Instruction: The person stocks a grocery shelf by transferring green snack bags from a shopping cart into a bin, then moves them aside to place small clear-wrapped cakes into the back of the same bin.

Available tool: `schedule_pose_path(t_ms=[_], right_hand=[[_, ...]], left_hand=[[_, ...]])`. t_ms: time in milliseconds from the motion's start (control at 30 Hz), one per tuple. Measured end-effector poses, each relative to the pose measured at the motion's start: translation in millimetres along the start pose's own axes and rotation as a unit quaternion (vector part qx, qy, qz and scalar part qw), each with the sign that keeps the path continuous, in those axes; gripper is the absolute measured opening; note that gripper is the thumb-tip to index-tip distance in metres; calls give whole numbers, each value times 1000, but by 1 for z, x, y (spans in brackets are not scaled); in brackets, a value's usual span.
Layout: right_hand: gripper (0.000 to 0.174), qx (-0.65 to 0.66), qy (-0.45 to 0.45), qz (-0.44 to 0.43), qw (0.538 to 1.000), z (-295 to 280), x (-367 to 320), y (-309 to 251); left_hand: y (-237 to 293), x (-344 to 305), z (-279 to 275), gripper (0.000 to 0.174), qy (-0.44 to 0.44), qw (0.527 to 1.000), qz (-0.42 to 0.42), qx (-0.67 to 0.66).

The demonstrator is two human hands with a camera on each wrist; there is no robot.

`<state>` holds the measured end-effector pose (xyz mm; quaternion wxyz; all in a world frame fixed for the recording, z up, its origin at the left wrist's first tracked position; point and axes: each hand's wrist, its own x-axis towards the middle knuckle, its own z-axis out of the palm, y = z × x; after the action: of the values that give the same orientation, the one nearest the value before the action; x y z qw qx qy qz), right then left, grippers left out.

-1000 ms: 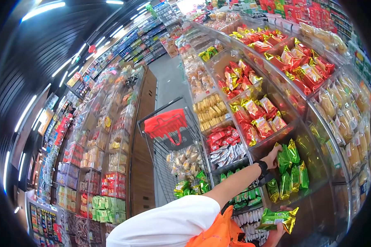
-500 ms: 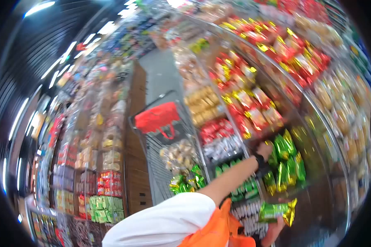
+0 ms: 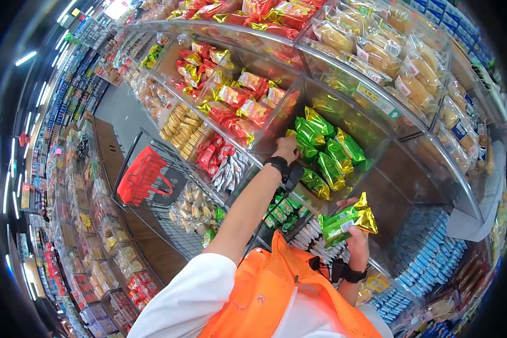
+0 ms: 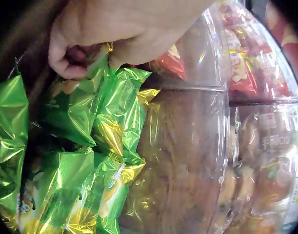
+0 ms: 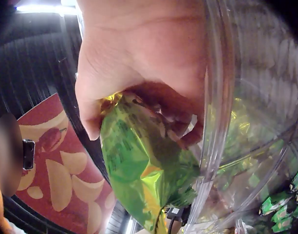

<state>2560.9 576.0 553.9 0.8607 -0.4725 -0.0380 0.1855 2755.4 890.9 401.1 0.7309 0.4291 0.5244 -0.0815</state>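
My left hand (image 3: 287, 149) reaches into a clear-walled bin (image 3: 372, 163) of green and gold snack packets. In the left wrist view its curled fingers pinch the top edge of one green snack packet (image 4: 73, 109), which stands among several others (image 4: 56, 180). Nearer my body, my right hand (image 3: 357, 243) grips another green snack packet (image 3: 343, 223) with a gold end. The right wrist view shows this packet (image 5: 139, 156) hanging below the palm, with thumb and fingers around its upper part.
Red snack packets (image 3: 245, 107) fill the neighbouring bins, behind clear dividers. A metal rail (image 3: 450, 163) curves along the right, with bagged bread (image 3: 417, 79) beyond. A shopping cart (image 3: 174, 211) with a red bag (image 3: 143, 176) stands in the aisle at left.
The head view has swung right, so bins and cart appear farther left. My left hand stays at the green packets in the bin; the right still holds its packet.
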Motion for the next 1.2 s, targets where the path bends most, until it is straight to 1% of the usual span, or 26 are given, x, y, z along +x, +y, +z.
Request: schedule_pose_path(t_ms=[133,167,200,233,267,333,367,400,467,533,567,600,667,733,767,800,867,933,967,1033,1067,1100,1133,1167,1200], right_hand=[[91,38,6,-24,999,3,6,2],[93,43,8,-17,999,-4,7,8],[94,48,10,-7,999,-6,6,9],[82,80,7,-7,997,-4,5,4],[76,13,51,-5,999,1,4,1],[65,-121,135,1,983,10,4,-7],[54,-166,160,-10,973,35,5,-23],[56,-206,151,-25,966,50,10,-35],[60,-284,135,-54,948,75,25,-54],[67,-288,87,-123,946,109,55,-66],[70,-363,72,-183,911,121,77,-65],[73,-434,57,-242,866,129,101,-59],[76,-488,24,-202,849,130,151,-29],[76,-557,-27,-170,813,132,191,7],[72,-566,-74,-115,813,131,205,21],[79,-612,-135,30,779,143,213,18],[77,-662,-168,49,729,133,228,52],[73,-728,-222,98,642,128,241,74],[71,-756,-248,123,593,124,245,84],[63,-766,-250,55,590,110,257,112],[59,-769,-248,21,588,103,258,119],[48,-743,-238,-31,625,103,258,121],[48,-758,-248,6,604,103,260,123],[48,-770,-254,43,583,106,263,124],[48,-779,-260,80,564,101,268,128]], left_hand=[[1,4,-6,39,-31,998,17,51],[6,-16,-5,46,-72,996,14,53],[16,-55,-9,52,-112,992,9,54],[26,-90,-14,59,-151,987,4,54],[32,-113,-19,64,-153,986,22,69],[42,-148,-30,75,-154,982,58,96],[44,-159,-39,72,-133,985,67,84],[45,-166,-56,67,-219,971,83,49],[44,-183,-105,56,-384,916,113,-23],[42,-223,-149,47,-432,895,98,-48],[32,-224,-175,45,-419,901,105,-48],[19,-222,-201,44,-406,906,114,-47],[-15,-208,-258,41,-330,931,137,-69],[-50,-199,-321,42,-213,963,94,-136],[-70,-198,-352,43,-174,967,92,-165],[-90,-199,-382,44,-134,968,90,-193],[-132,-206,-440,41,-69,969,102,-213],[-157,-230,-473,36,8,970,84,-229],[-177,-230,-495,34,24,961,69,-267],[-218,-220,-533,29,55,939,41,-338],[-230,-220,-537,27,59,936,36,-346],[-241,-218,-537,25,61,933,30,-352],[-249,-217,-540,23,62,932,26,-357],[-263,-199,-552,29,7,939,-1,-345],[-249,-206,-541,31,17,942,-14,-334]])
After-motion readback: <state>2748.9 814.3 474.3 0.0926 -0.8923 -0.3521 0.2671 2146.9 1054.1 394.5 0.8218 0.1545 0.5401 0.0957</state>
